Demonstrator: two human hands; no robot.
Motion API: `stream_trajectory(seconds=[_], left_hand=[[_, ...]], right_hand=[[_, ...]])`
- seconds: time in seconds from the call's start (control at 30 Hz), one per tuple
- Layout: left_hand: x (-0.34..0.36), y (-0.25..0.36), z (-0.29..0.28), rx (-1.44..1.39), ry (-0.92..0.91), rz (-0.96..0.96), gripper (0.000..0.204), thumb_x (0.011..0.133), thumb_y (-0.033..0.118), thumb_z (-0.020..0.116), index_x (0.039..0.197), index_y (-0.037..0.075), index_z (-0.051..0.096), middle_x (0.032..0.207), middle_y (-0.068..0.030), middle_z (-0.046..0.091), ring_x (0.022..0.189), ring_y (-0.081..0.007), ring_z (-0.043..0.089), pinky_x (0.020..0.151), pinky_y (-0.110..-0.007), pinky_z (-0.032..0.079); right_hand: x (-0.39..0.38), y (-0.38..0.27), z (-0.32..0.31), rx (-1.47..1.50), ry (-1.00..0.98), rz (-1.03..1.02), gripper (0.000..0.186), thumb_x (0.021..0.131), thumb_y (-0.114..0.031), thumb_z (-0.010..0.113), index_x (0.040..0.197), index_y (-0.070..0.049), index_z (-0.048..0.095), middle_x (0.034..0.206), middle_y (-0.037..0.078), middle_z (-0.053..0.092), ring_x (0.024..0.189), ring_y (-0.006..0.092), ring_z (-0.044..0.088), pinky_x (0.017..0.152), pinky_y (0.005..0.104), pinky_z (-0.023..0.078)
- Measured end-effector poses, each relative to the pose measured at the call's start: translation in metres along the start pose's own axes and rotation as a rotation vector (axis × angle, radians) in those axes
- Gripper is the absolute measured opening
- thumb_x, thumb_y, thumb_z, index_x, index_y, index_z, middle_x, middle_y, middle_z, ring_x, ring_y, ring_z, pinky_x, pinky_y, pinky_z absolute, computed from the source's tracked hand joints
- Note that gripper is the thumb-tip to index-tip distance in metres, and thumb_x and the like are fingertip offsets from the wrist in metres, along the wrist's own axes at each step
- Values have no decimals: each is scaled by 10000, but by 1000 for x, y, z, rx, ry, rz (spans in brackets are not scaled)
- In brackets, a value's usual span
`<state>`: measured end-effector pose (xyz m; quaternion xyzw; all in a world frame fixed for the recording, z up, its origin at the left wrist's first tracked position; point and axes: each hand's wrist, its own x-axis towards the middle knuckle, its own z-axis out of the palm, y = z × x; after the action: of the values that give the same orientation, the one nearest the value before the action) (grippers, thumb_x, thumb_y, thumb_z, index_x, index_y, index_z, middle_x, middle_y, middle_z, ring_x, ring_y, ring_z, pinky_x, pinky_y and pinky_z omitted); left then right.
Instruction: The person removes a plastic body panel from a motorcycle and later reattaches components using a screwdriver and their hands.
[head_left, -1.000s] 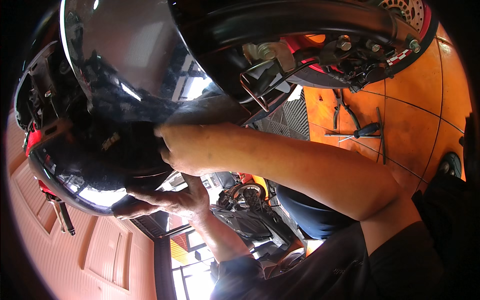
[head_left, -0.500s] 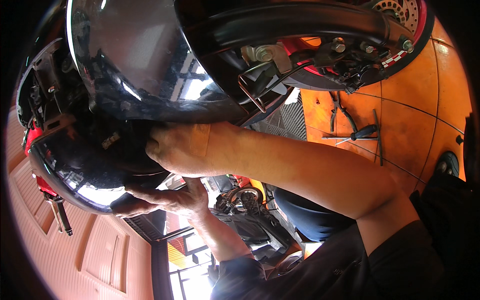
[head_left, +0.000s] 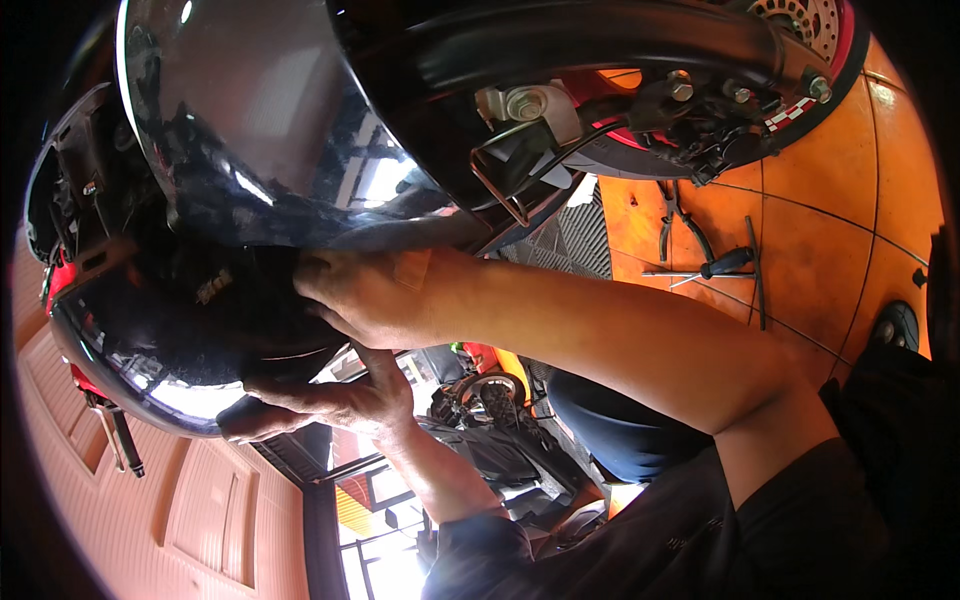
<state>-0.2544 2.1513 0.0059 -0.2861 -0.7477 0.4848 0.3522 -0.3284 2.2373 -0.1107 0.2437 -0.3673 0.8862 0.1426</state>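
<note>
Between a large glossy black body panel (head_left: 250,120) of a motorcycle and a second glossy black panel (head_left: 130,350) is a dark gap. My right hand (head_left: 355,290), a tan plaster strip on its wrist, reaches into that gap. Its fingers are curled, and shadow hides their tips and whatever they hold. Below it, my left hand (head_left: 335,400) rests against the lower edge of the second panel. The left fingers are stretched out along the panel's outside, with the thumb spread upward close to my right hand.
Above right are a black fork tube (head_left: 600,50), a bent metal bracket (head_left: 500,185) and a wheel with a brake disc (head_left: 800,25). Pliers (head_left: 675,225) and a screwdriver (head_left: 728,264) lie on the orange tiles. Another motorcycle (head_left: 490,400) stands beyond my arms.
The second panel has shifted slightly left and down, and the large panel a little left. My right hand has turned slightly at the wrist; my left hand has moved slightly with the panel.
</note>
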Motion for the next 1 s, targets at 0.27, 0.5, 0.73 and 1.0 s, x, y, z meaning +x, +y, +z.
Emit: stream_trajectory(seconds=[0.27,0.5,0.73,1.0], left_hand=[[3,-8,-3,31,1,108,993,767,514,702,1520,273,102,1582,-108,57,1422,-388,-187,1041,-724,-80],[-1,-6,0,-25,-8,6,1085,705,642,686,1522,175,147,1545,-220,-157,1394,-436,-231,1009,-752,-45],[1,-3,0,-25,3,29,1104,717,702,625,1526,180,85,1552,-216,-124,1393,-422,-246,1027,-732,-70],[-1,-5,-2,-26,7,80,1074,729,679,632,1523,254,46,1579,-120,74,1412,-392,-213,1057,-705,-95]], right_hand=[[5,-15,-20,164,-248,434,302,910,-280,521,1057,-44,640,930,179,667,880,340,657,779,415,531],[3,2,-5,-77,-148,82,278,892,-241,523,1037,-37,644,929,144,664,872,319,654,791,389,537],[4,-1,5,-353,113,-301,114,817,-116,553,832,-43,638,939,63,578,916,182,610,779,278,529],[6,0,6,24,-177,-45,267,902,-163,448,1055,-32,624,1099,127,638,1044,252,601,971,327,463]])
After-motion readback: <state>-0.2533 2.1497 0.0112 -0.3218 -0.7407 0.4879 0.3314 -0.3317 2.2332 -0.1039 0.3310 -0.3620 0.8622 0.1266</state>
